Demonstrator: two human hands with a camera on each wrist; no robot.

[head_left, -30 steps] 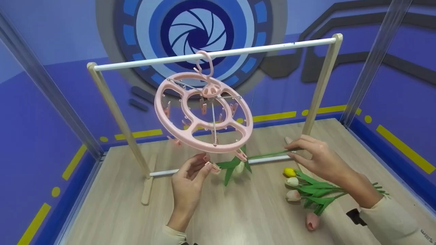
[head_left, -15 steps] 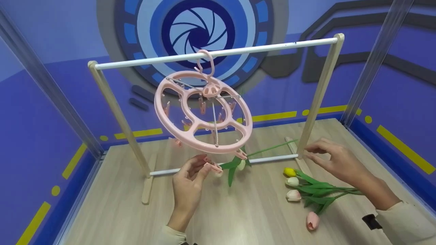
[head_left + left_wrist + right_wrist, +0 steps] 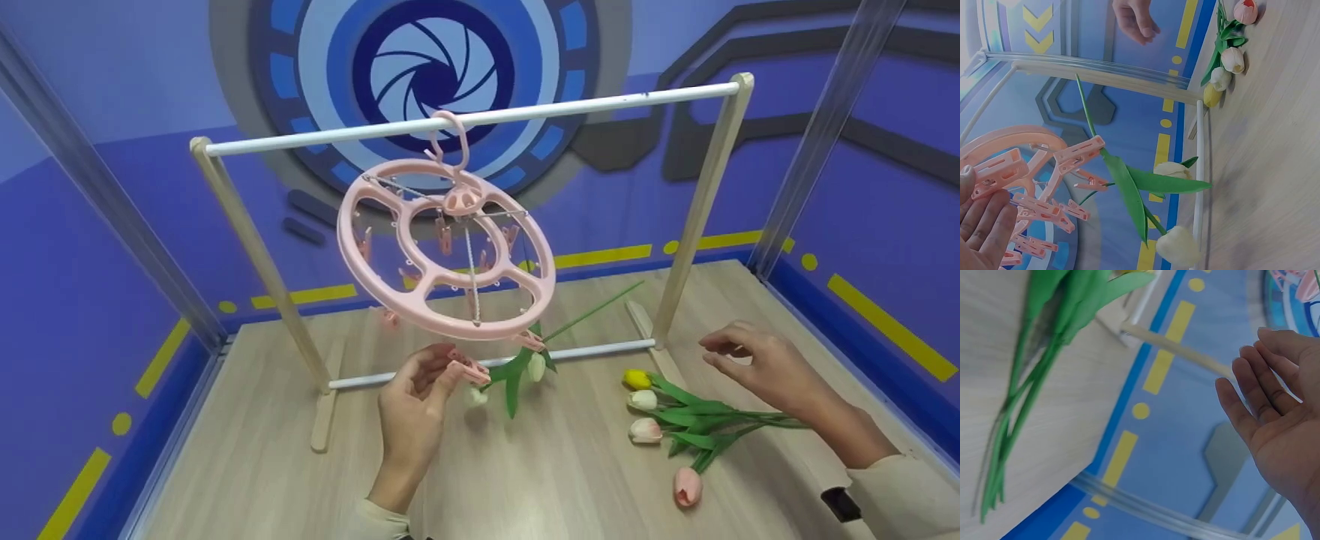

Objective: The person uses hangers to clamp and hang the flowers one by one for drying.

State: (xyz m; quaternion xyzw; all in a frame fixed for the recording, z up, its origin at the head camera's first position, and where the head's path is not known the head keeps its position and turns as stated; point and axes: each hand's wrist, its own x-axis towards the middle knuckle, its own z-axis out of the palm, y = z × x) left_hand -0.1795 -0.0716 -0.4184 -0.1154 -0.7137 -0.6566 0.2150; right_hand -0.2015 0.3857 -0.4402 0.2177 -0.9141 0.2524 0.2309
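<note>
My left hand (image 3: 412, 405) pinches a pink clothespin (image 3: 471, 370) below the front edge of the pink round clip hanger (image 3: 480, 327). Thumb and fingers hold this clothespin (image 3: 997, 173) in the left wrist view. Beyond it, another pink clothespin (image 3: 1081, 154) meets the stem of a white tulip (image 3: 1178, 246), whose bloom hangs low and whose stem slants upward. A second white tulip (image 3: 1171, 170) hangs behind its leaves. My right hand (image 3: 772, 369) hovers at the right, fingers loosely bent and holding nothing; its palm (image 3: 1283, 455) shows bare in the right wrist view.
The hanger hooks over the white top bar (image 3: 570, 111) of a wooden-legged rack, with a lower bar (image 3: 600, 349) near the tabletop. Several tulips, including a yellow tulip (image 3: 637, 379) and a pink tulip (image 3: 687, 487), lie on the wooden table (image 3: 555, 480) at the right.
My right hand has let go of the green stem end and drawn away to the right. The freed stem has tilted upward and the white tulip heads have shifted. My left hand stays in place.
</note>
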